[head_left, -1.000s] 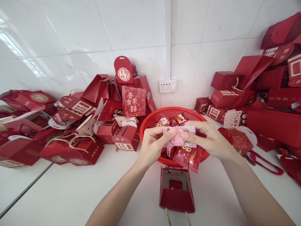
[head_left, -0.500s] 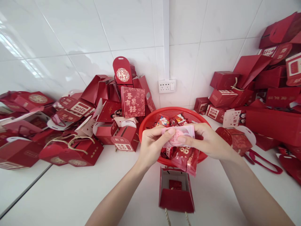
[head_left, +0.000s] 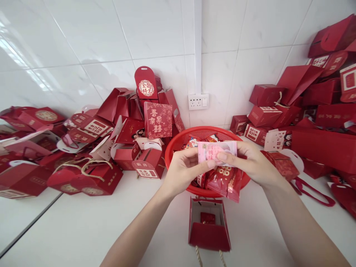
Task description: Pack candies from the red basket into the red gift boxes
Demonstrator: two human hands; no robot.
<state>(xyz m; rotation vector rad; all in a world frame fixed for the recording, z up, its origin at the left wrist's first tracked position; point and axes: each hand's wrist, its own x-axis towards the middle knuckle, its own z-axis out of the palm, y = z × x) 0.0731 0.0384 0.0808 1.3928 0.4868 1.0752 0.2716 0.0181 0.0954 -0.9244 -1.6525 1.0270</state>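
A pink and white candy packet (head_left: 214, 148) is held flat between both hands, over a red plastic basket (head_left: 174, 142) of wrapped sweets. My left hand (head_left: 185, 168) pinches its lower left part with the thumb. On the right side, my right hand (head_left: 247, 161) grips the packet with its thumb across the front. Red packets (head_left: 224, 180) hang just below it, against the right hand's fingers, which are partly hidden. Nearer me, an open red box (head_left: 210, 237) with rope handles stands on the white table and has a small red item (head_left: 207, 218) inside.
Many red gift boxes (head_left: 96, 178) are piled on the left, with more stacked boxes (head_left: 322, 144) on the right. A tiled wall (head_left: 158, 29) with a socket (head_left: 198, 102) rises behind the basket.
The pink packet has moved slightly right and turned so more of its printed front shows. My left thumb has slid lower, and the red packets have shifted right with my right hand.
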